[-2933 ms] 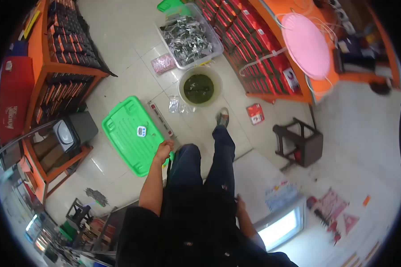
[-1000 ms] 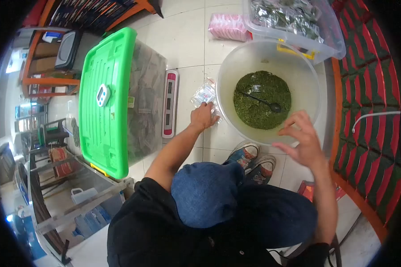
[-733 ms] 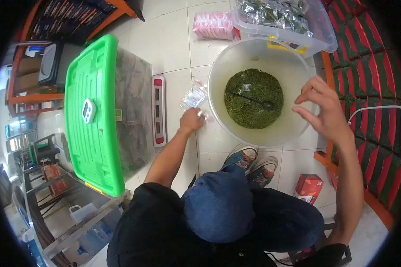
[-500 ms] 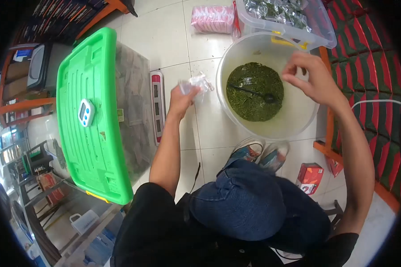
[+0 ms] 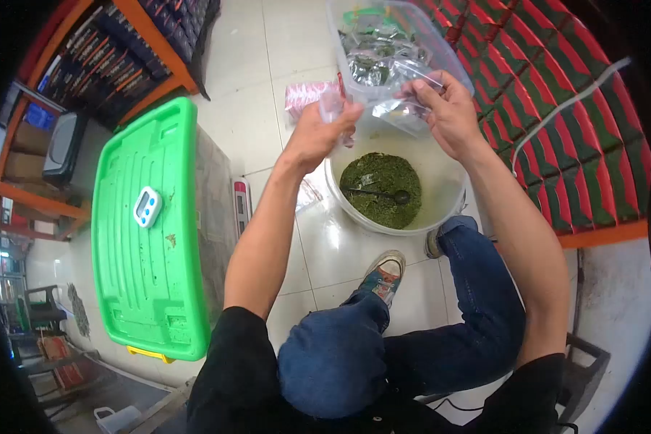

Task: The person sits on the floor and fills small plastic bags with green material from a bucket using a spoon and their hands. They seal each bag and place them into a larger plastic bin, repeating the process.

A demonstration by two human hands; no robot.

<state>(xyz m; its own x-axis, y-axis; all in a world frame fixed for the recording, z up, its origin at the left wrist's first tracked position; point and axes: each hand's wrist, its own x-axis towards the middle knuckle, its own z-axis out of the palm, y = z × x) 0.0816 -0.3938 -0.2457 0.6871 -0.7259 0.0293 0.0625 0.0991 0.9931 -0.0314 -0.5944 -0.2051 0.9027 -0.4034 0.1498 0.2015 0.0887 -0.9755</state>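
My left hand (image 5: 320,132) is closed on crumpled clear plastic bags (image 5: 330,107), above the left rim of the white tub. My right hand (image 5: 445,112) pinches a clear plastic bag (image 5: 405,116) over the far side of the tub. Inside the round white tub (image 5: 445,177) lie green chopped leaves (image 5: 383,173), with a black spoon (image 5: 398,196) and a small clear packet (image 5: 367,181) on them. Behind it, a clear plastic bin (image 5: 448,58) holds several filled packets (image 5: 372,61).
A large box with a green lid (image 5: 141,267) stands at left, bearing a white timer (image 5: 147,207). Between box and tub is a red and white scale (image 5: 241,199). A pink pack (image 5: 304,95) lies beyond my left hand. Red and green packs (image 5: 593,145) line the right.
Both hands have moved forward and nearer each other; the right now holds a clear bag. The view has shifted, and one leg has swung out to the right.
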